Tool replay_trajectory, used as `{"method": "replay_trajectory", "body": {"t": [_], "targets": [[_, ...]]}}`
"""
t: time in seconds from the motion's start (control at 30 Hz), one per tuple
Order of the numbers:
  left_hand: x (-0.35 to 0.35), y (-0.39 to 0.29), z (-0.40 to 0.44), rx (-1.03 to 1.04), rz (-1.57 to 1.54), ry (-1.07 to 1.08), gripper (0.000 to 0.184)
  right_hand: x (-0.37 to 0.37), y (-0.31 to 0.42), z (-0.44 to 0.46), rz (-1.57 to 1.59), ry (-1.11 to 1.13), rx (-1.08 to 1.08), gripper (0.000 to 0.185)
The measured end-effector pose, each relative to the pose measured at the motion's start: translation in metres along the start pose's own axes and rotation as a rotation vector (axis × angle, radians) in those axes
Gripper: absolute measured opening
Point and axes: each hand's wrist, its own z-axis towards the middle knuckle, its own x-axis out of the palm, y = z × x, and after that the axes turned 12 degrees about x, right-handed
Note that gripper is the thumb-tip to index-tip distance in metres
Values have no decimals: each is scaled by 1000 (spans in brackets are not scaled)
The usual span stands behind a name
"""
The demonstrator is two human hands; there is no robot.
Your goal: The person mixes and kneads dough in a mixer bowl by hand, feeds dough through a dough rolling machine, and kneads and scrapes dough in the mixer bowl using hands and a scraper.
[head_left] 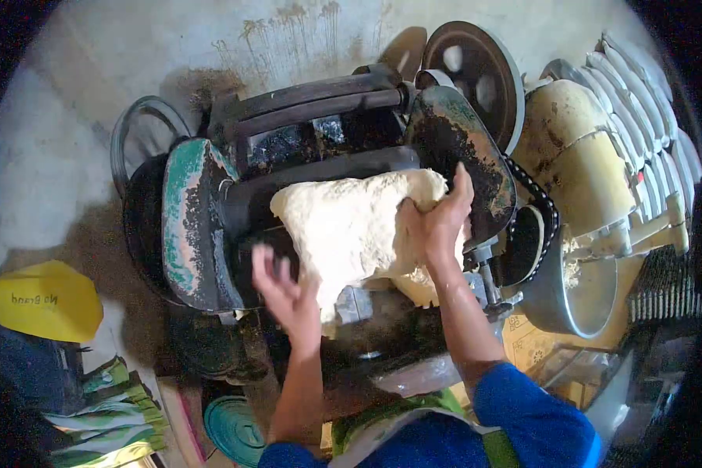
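A large pale sheet of dough (pixel 351 226) hangs over the rollers of a dough roller machine (pixel 187 226) with chipped green paint. My right hand (pixel 442 222) grips the dough at its upper right side, the fingers pressed into a fold and the thumb pointing up. My left hand (pixel 284 296) is beside the dough's lower left edge, fingers apart and smeared by motion; it holds nothing that I can see. Behind the dough lies a dark metal roller (pixel 327 170). The dough hides part of the machine's middle.
A big flywheel (pixel 483 78) and a dotted drive belt (pixel 544 207) flank the machine on the right. Beyond them are a metal basin (pixel 589 292), a yellowish drum (pixel 585 171) and stacked sacks (pixel 639 101). At lower left are a yellow cloth-like item (pixel 42 300) and a teal lid (pixel 234 431).
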Motion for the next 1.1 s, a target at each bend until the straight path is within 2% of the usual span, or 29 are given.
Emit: {"method": "replay_trajectory", "body": {"t": [0.07,0.13,0.2,0.23,0.27,0.33,0.5,0.6,0.77,0.83,0.93,1.03,1.07,1.1], "targets": [[-44,6,-42,-69,119,-24,56,5,6,17,64,27,-10,71],[-73,33,-76,-485,277,-181,47,15,6,33,6,74,-59,72],[-128,126,-116,-772,783,366,47,24,6,43,-110,179,-168,74],[-148,198,-159,-774,783,363,47,28,8,47,-109,182,-171,74],[-186,286,-162,-338,1090,983,45,30,10,49,-97,199,-178,72],[-189,339,-146,-454,321,607,47,32,10,51,-84,234,-201,67],[-138,360,-158,-450,66,579,50,34,5,52,-52,219,-274,60],[-132,352,-157,-443,-83,584,53,38,9,49,-40,175,-313,52],[-143,315,-122,-401,-302,621,58,59,9,60,-124,133,-302,56],[-147,280,-125,-389,-268,576,58,64,10,65,-167,198,-276,57],[-122,186,-115,-374,-225,481,57,67,7,72,-135,274,-235,58],[-83,65,-64,-913,-1092,-7,60,59,4,72,-19,368,-178,57],[-87,69,-67,-914,-1093,1,60,52,-1,69,196,413,-91,55],[-94,77,-71,-852,-880,91,58,43,-4,65,413,454,-3,53]]}}
